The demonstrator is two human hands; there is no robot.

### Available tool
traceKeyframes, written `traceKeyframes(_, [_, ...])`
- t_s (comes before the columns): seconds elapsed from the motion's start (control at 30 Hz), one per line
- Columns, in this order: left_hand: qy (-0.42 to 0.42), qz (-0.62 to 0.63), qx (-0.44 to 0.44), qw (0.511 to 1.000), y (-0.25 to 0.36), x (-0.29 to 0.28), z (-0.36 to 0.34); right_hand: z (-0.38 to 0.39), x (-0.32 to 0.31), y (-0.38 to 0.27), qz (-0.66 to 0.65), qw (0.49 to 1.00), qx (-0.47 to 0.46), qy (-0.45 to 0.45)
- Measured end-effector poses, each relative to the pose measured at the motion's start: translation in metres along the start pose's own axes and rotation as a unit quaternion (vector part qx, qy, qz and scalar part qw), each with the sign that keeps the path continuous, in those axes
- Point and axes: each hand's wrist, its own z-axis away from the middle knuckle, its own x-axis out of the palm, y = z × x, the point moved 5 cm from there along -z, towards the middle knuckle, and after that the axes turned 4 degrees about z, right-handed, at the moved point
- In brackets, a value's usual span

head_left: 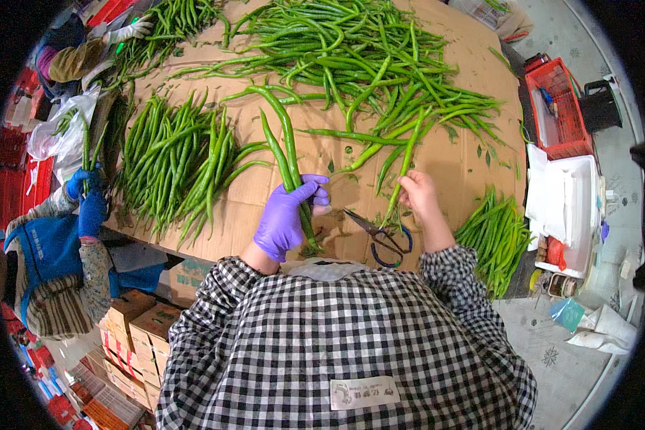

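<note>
My left hand (283, 218), in a purple glove, is closed on long green chilli peppers (289, 147) that stand up from the fist. My bare right hand (419, 197) pinches a slender green pepper (414, 143) by its lower end. Black-handled scissors (371, 229) lie on the cardboard (337, 251) between my hands, among small bits of stem and leaf. A big loose heap of peppers (351, 50) spreads beyond my hands. A more aligned pile (172, 158) lies at the left, and a smaller, lighter green pile (487, 236) at the right.
A co-worker's blue-gloved hands (89, 204) hold peppers at the left; another person's gloved hand (125, 32) is at upper left. At right are a red crate (570, 136) and white foam box (580, 251). Cardboard cartons (132, 340) stand below the table's left edge.
</note>
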Motion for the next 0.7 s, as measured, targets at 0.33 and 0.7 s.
traceKeyframes(0.33, [0.005, -0.044, -0.054, 0.998, -0.014, 0.001, -0.001, 0.042, 0.127, -0.108, 0.131, 0.946, -0.235, -0.179])
traceKeyframes(0.7, [-0.059, 0.172, -0.022, 0.983, 0.008, -0.027, 0.015, -0.063, 0.154, -0.134, 0.602, 0.699, -0.380, -0.072])
